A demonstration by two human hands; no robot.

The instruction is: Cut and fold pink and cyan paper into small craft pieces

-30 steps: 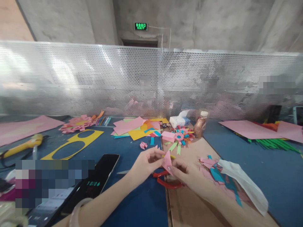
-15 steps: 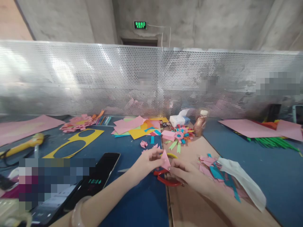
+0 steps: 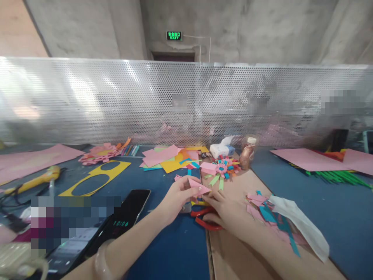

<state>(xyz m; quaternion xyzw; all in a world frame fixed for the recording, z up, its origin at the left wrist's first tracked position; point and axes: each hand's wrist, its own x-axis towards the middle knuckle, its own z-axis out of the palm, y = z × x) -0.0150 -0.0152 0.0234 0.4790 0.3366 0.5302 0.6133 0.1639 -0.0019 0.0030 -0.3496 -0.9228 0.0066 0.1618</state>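
Works at a blue table with a cardboard strip along it, presumably to spare the surface. Has a dark phone off to the left, apparently clear of the folding. Spreads the right hand loosely over red-handled scissors, probably lying there for quick reach; cannot tell whether touching them. Pinches folded pink paper between left hand thumb and fingers, raised near the cardboard's edge, seemingly to secure the crease.

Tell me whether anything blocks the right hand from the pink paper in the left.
Nothing visible does: the right hand is right at the tip of the pink paper, touching or nearly so. The left hand holds its other end. The red-handled scissors lie below, not between.
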